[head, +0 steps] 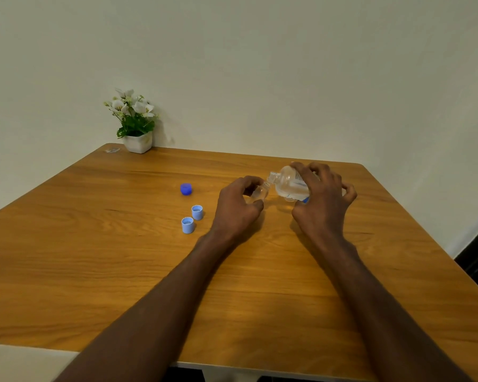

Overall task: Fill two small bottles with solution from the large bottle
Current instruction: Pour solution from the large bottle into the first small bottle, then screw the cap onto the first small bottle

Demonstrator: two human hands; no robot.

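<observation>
My right hand [322,199] grips the large clear bottle [289,184], tipped to the left with its open neck pointing down. That neck meets the mouth of a small clear bottle [260,192], which my left hand [239,205] holds just above the wooden table [122,257]. The small bottle is mostly hidden behind my left fingers. I see only this one small bottle. Two light blue caps [197,212] [187,225] sit open side up to the left of my left hand. A dark blue cap [186,188] lies farther back.
A small potted plant with white flowers [135,125] stands at the table's far left corner by the wall. A scrap of clear plastic [111,150] lies beside it. The table's right edge drops off near a dark gap at the far right.
</observation>
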